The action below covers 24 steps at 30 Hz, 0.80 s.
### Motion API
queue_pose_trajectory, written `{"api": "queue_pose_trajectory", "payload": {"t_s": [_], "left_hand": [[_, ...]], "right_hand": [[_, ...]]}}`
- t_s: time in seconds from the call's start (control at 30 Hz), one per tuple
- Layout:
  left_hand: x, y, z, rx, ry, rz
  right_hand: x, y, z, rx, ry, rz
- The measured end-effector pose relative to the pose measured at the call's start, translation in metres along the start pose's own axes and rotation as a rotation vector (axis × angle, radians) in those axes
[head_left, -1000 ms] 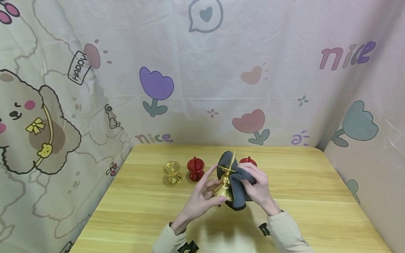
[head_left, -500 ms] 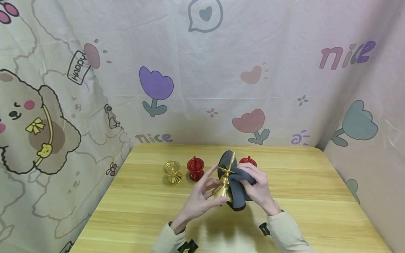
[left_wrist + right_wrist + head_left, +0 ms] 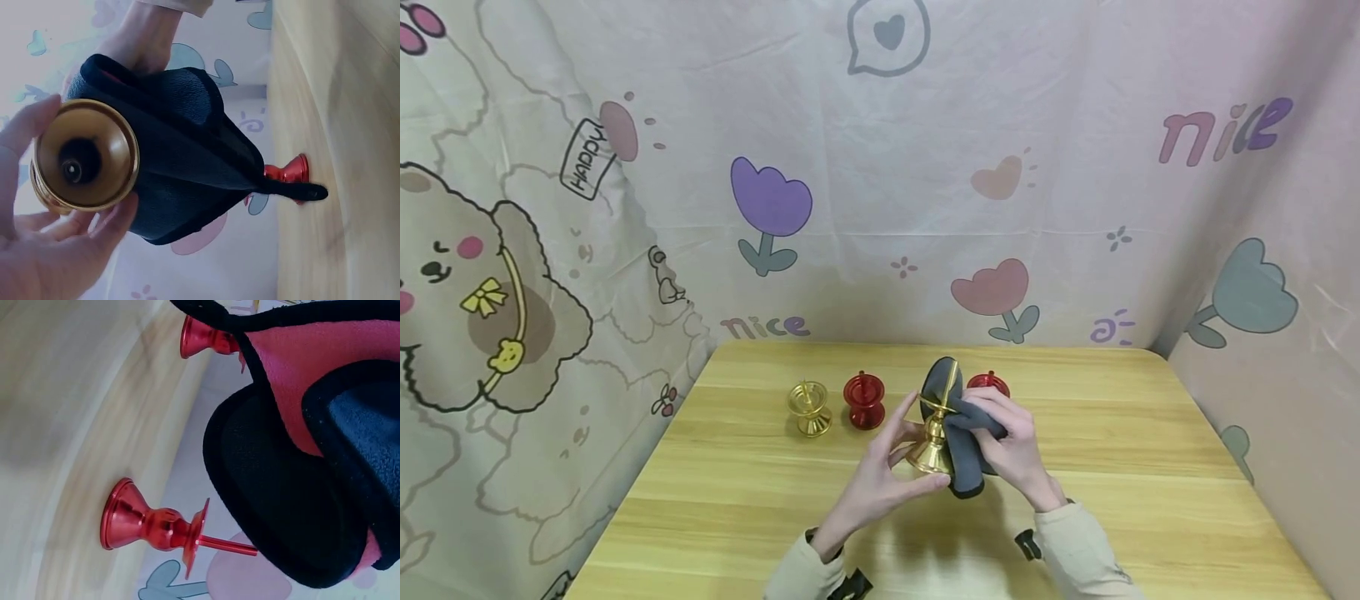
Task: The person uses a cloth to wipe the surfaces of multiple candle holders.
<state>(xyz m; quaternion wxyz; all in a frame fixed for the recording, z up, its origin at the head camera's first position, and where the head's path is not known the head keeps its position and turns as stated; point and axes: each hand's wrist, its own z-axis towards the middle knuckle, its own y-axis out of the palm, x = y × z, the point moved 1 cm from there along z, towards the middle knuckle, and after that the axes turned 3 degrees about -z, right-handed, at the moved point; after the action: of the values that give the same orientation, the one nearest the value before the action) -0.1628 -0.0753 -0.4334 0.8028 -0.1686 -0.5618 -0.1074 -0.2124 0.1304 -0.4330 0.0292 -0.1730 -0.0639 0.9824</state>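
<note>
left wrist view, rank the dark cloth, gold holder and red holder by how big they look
1. Dark cloth
2. Gold holder, nearer the camera
3. Red holder, farther off and partly hidden

Differing nearness leaves the holders' true sizes unsure.

Cloth point(image 3: 287, 487) cropped in right wrist view

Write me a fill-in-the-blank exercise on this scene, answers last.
1. The left hand holds a candle holder coloured ____, while the right hand grips a grey cloth.
2. Visible red candle holders on the table number ____.
3. In the head view, the same-coloured candle holder stands to the ____ of both red ones.

Missing words: gold; two; left.
</note>
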Motion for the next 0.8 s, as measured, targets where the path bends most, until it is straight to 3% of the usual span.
{"api": "queue_pose_trajectory", "payload": {"t_s": [0.17,0.23,0.33,0.5,0.6,0.8], "left_hand": [[-0.001,-0.005,-0.001,-0.094,-0.005,-0.213],[-0.001,-0.006,-0.001,-0.129,-0.023,-0.244],[-0.001,-0.005,-0.001,-0.137,-0.054,-0.177],[0.000,-0.003,0.000,-0.046,-0.064,-0.055],[0.000,-0.004,-0.001,-0.007,-0.050,-0.068],[0.000,-0.004,-0.002,0.025,-0.072,-0.073]], "right_hand": [[-0.002,0.000,0.001,0.017,0.015,0.019],[-0.002,0.000,0.001,0.025,0.017,0.018],[-0.001,-0.001,0.000,0.026,0.007,0.017],[0.001,0.000,-0.002,-0.005,0.009,0.027],[0.000,0.001,-0.004,-0.013,0.078,0.016],[-0.004,-0.001,-0.016,0.064,0.335,-0.008]]}}
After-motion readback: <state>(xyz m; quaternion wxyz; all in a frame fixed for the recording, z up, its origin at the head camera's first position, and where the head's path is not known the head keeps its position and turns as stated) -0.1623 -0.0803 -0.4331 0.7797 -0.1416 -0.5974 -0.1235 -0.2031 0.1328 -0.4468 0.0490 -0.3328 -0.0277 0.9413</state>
